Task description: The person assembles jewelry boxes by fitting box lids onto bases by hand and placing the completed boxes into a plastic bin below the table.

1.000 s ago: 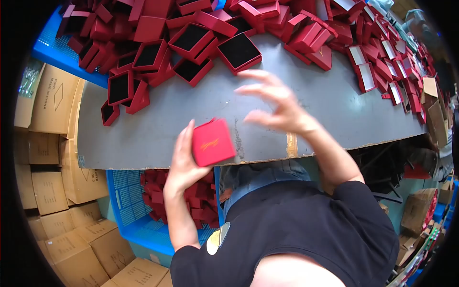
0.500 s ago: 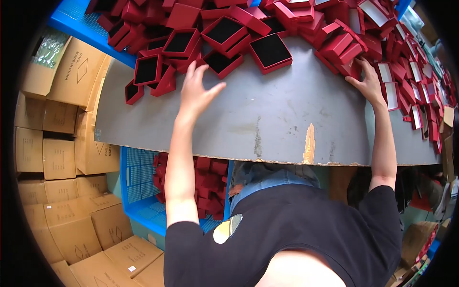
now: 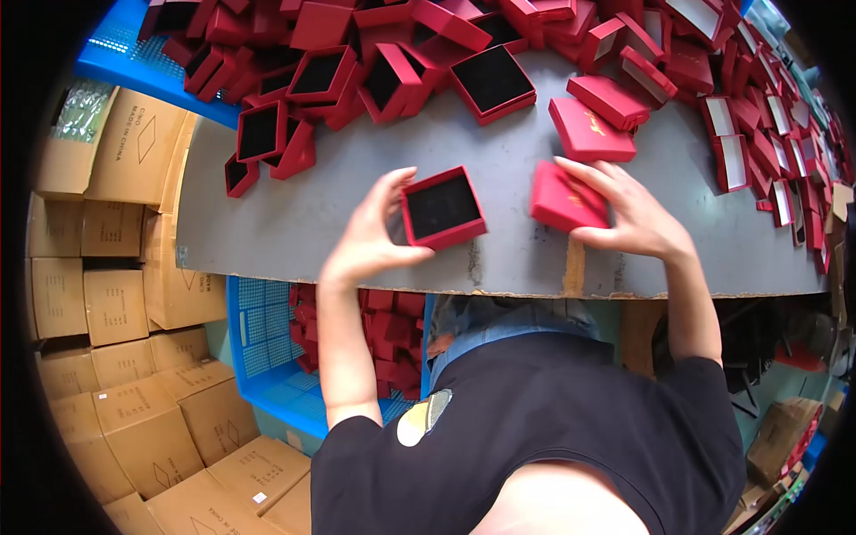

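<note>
My left hand grips a red box base by its left side; its black lining faces up. To the right, my right hand has its fingers closed over a red box lid with gold lettering on top. Base and lid are apart, with grey tabletop between them. Just beyond the right hand lies another gold-lettered red lid, with a further red lid leaning against it. Another black-lined box base rests at the near edge of the pile.
Heaps of red box parts fill the back, and more lids lie at right. A blue crate holding red boxes stands below the table's front edge. Cardboard cartons are stacked at left; a blue tray sits behind.
Both hands have drawn back from the pile toward the front edge. The left now holds a box base, the right a lid. Some lids at the right of the pile have slid forward.
</note>
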Demonstrator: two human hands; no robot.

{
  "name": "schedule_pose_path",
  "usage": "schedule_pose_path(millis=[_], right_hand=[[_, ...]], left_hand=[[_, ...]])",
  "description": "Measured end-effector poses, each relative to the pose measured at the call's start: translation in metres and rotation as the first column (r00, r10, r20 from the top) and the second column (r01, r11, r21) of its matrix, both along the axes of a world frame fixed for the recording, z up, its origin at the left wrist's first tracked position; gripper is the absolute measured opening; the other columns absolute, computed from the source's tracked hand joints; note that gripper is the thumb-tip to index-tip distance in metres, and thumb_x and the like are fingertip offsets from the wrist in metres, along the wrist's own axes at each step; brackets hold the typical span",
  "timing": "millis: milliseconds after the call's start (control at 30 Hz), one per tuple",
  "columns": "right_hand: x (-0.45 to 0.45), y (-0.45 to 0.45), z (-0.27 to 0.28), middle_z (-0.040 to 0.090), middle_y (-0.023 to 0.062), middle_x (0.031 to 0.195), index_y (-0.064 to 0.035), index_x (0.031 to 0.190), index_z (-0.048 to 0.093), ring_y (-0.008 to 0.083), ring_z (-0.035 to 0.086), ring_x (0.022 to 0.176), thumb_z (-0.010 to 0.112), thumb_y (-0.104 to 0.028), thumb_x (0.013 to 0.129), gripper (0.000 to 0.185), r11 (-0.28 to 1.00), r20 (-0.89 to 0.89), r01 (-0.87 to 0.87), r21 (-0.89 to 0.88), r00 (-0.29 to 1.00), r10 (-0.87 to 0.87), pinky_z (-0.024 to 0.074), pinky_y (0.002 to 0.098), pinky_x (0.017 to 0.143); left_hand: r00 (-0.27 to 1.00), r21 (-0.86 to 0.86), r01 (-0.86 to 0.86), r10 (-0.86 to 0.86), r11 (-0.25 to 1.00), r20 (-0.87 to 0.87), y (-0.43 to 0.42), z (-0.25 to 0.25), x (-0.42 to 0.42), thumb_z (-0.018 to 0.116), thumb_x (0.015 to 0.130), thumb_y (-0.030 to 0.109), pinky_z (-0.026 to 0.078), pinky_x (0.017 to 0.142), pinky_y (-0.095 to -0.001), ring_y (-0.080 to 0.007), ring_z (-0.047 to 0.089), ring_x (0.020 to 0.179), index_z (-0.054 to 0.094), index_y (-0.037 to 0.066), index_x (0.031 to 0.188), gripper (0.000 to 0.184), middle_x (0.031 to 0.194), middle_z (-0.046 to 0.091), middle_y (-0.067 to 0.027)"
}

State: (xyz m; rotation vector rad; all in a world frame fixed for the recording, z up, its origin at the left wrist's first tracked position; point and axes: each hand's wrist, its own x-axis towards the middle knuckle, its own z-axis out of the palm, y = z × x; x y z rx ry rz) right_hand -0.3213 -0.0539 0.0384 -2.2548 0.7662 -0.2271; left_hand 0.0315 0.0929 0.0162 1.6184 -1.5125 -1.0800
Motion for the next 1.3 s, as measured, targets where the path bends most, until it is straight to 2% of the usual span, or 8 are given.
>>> schedule_pose_path(millis=[167, 500, 700, 733, 833, 967, 1167, 1300], right_hand=[[0.074, 0.004, -0.046, 0.052, 0.018, 0.139, -0.0126, 0.14, 0.056, 0.0355, 0.047, 0.131, 0.087, -0.032, 0.07, 0.079, 0.984, 0.411, -0.154, -0.087, 0.894, 0.177, 0.0386, 0.0464, 0.111], [0.093, 0.032, -0.036, 0.044, 0.0217, 0.146, -0.0237, 0.13, 0.068, 0.0427, 0.042, 0.134, 0.088, -0.027, 0.066, 0.067, 0.891, 0.175, -0.274, -0.361, 0.919, 0.353, 0.0377, 0.0524, 0.111], [0.089, 0.042, -0.053, 0.039, 0.0231, 0.151, -0.0277, 0.132, 0.066, 0.0418, 0.038, 0.14, 0.086, -0.031, 0.069, 0.066, 0.896, 0.201, -0.219, -0.388, 0.928, 0.313, 0.0288, 0.057, 0.117], [0.087, 0.04, -0.05, 0.039, 0.023, 0.152, -0.0248, 0.139, 0.061, 0.041, 0.036, 0.143, 0.085, -0.034, 0.073, 0.07, 0.878, 0.159, -0.25, -0.409, 0.928, 0.338, 0.0282, 0.056, 0.118], [0.076, 0.028, -0.05, 0.038, 0.0225, 0.153, -0.0188, 0.144, 0.054, 0.0416, 0.034, 0.144, 0.083, -0.035, 0.078, 0.075, 0.969, 0.352, -0.208, -0.131, 0.904, 0.242, 0.0279, 0.055, 0.118], [0.046, -0.015, -0.055, 0.051, 0.0176, 0.143, -0.0082, 0.128, 0.064, 0.0369, 0.051, 0.132, 0.079, -0.022, 0.082, 0.049, 0.855, 0.353, 0.217, -0.471, 0.935, -0.042, 0.0434, 0.0451, 0.109], [0.046, -0.049, -0.065, 0.046, 0.0236, 0.147, -0.0152, 0.128, 0.062, 0.0405, 0.046, 0.134, 0.085, -0.033, 0.072, 0.063, 0.62, 0.139, 0.278, -0.734, 0.955, -0.263, 0.0346, 0.0508, 0.111], [0.037, -0.06, -0.046, 0.049, 0.022, 0.143, -0.0178, 0.118, 0.061, 0.0389, 0.049, 0.129, 0.084, -0.026, 0.071, 0.053, 0.65, 0.006, 0.261, -0.714, 0.93, -0.367, 0.0387, 0.0504, 0.105]], left_hand=[[0.998, -0.267, -0.061, 0.061, 0.962, -0.007, 0.016, -0.039, -0.042, 0.087, 0.055, 0.0, 0.033, 0.119, -0.0426, -0.0309, 0.042, 0.143, 0.013, 0.017, 0.162, 0.131, 0.158, 0.034, -0.0186], [0.995, -0.305, -0.042, 0.068, 0.951, 0.075, 0.016, -0.046, -0.044, 0.091, 0.058, 0.015, 0.036, 0.117, -0.0437, -0.0348, 0.042, 0.143, 0.024, 0.013, 0.16, 0.121, 0.156, 0.037, -0.0225], [0.899, -0.426, 0.185, 0.023, 0.886, 0.437, 0.004, -0.038, -0.049, 0.091, 0.059, 0.025, 0.035, 0.117, -0.046, -0.0387, 0.038, 0.143, 0.04, 0.006, 0.15, 0.107, 0.15, 0.043, -0.0192], [0.949, -0.349, 0.148, -0.033, 0.925, 0.314, 0.005, -0.035, -0.048, 0.09, 0.058, 0.024, 0.034, 0.116, -0.048, -0.0399, 0.04, 0.14, 0.042, 0.005, 0.148, 0.104, 0.147, 0.045, -0.0184], [0.916, -0.203, 0.082, 0.006, 0.976, 0.401, 0.034, -0.005, -0.036, 0.09, 0.056, 0.023, 0.034, 0.116, -0.0508, -0.0403, 0.041, 0.14, 0.041, 0.006, 0.148, 0.106, 0.145, 0.047, -0.0199], [0.628, 0.234, -0.185, -0.068, 0.954, 0.775, 0.104, 0.054, 0.002, 0.093, 0.047, 0.024, 0.027, 0.121, -0.0513, -0.0419, 0.029, 0.149, 0.035, 0.011, 0.155, 0.123, 0.152, 0.043, -0.0238], [0.79, -0.327, -0.263, 0.397, 0.908, 0.466, 0.027, 0.0, 0.077, 0.09, 0.064, 0.032, 0.038, 0.116, -0.046, -0.0378, 0.033, 0.147, 0.037, 0.015, 0.155, 0.106, 0.161, 0.031, -0.021], [0.778, -0.345, -0.21, 0.37, 0.915, 0.508, -0.022, -0.036, 0.095, 0.09, 0.064, 0.025, 0.043, 0.111, -0.043, -0.0352, 0.044, 0.139, 0.047, 0.01, 0.144, 0.092, 0.153, 0.041, -0.0164]])
